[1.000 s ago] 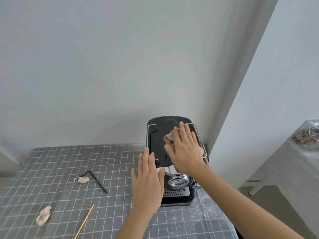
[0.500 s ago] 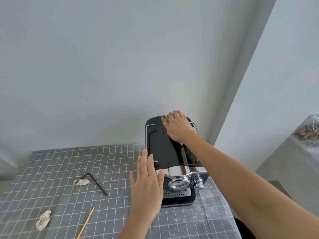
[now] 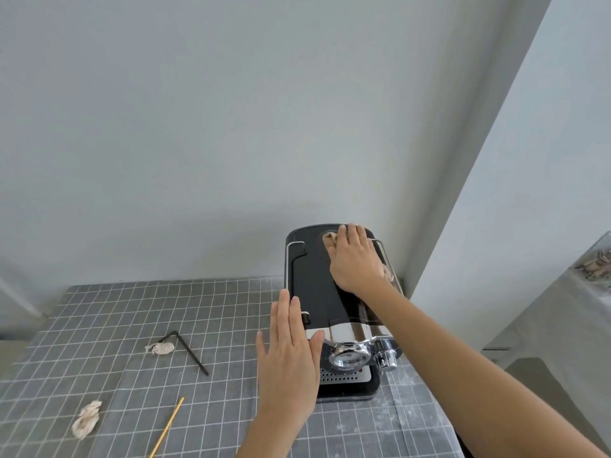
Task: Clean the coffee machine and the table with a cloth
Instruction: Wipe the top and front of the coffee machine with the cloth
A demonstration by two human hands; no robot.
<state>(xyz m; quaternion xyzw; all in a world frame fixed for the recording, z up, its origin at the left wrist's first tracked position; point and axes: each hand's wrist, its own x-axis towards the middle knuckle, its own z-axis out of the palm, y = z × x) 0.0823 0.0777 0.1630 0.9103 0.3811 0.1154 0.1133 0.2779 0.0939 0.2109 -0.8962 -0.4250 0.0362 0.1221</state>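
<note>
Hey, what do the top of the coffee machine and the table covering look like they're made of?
The coffee machine top looks like glossy black plastic: it mirrors the forearm. Its front band looks like polished chrome metal. The table covering looks like woven grey fabric with a white grid, matte and creased.

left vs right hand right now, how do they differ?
The right hand presses the cloth flat onto the top of the coffee machine, near its back; the left hand holds nothing, flat against the machine's left front side. Right is extended farther; left is nearer the camera. Both have straight fingers.
</note>
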